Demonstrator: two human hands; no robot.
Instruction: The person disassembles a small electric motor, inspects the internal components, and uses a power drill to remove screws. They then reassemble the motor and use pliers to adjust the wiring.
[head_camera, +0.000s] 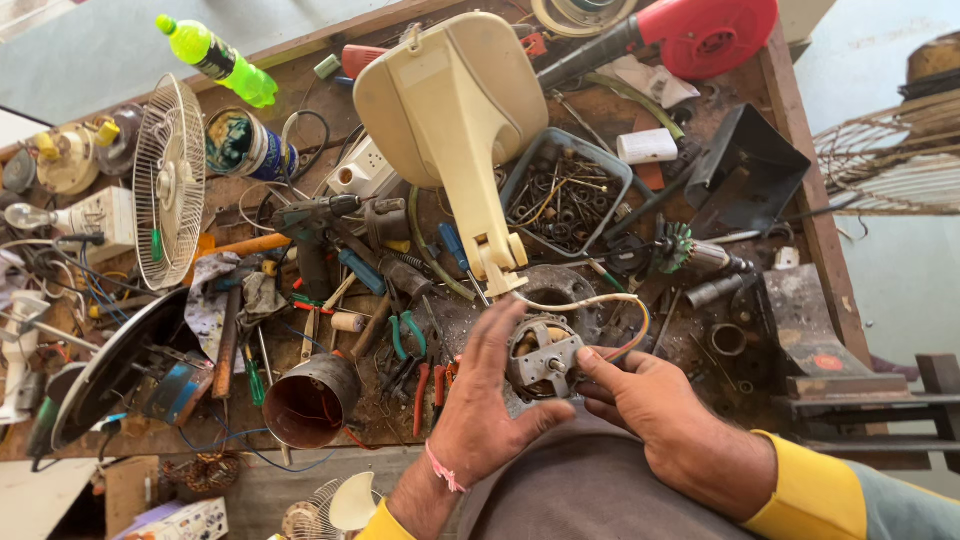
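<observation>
Above a cluttered wooden workbench (790, 130) a small fan motor (541, 355) is held at its near edge — gripped by the curled left hand (487, 405), pinched by the right hand (650, 410) — below a cream fan housing (455, 120).

A green bottle (218, 60) with a dark label is lying at the bench's far left; a printed tin (240, 146) is lying nearby; a printed white carton (185, 520) is sitting below.

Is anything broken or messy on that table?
Yes. The cream fan housing lies tipped over with no blades, its wires trailing to the small motor in the left hand and right hand. The fan grille stands apart among scattered tools.
</observation>
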